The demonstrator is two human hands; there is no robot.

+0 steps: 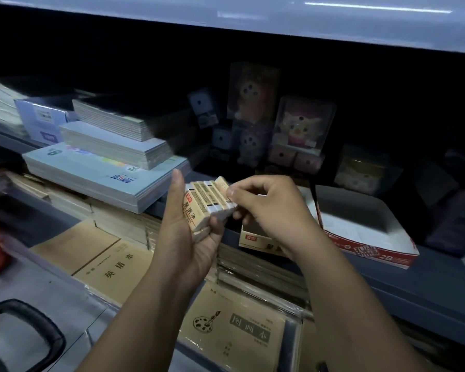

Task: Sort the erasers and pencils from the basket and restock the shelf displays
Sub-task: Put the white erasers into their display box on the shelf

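L hand (188, 237) is half closed, thumb sticking up and fingers curled under a stack of erasers (206, 208), held at chest height in front of the shelf (414, 277). The erasers are flat blocks w/ tan paper sleeves and white ends showing, packed side by side. R hand (266, 208) pinches the top edge of the rearmost eraser (222, 185) btwn thumb and forefinger, other fingers tucked in.

Sleeves carry a red badge and dark Chinese print, too small to read for sure. Below the arms lie brown exercise books: one (113, 267) reads 英语本, another (236, 331) has a palette-and-brush drawing w/ a grey title block. A black basket handle (24, 331) shows btm left.

Just behind the R hand sits a tan display box (255, 238) w/ a red logo. Beside it is a red-and-white display box (368, 237) marked 2B, white inside. To the left are stacks of pale-blue workbooks (102, 173).

Shelf is dark grey metal and the lighting is dim. At the back, boxed plush toys (301, 124) are blurred. A pale upper shelf edge (253, 20) runs overhead.
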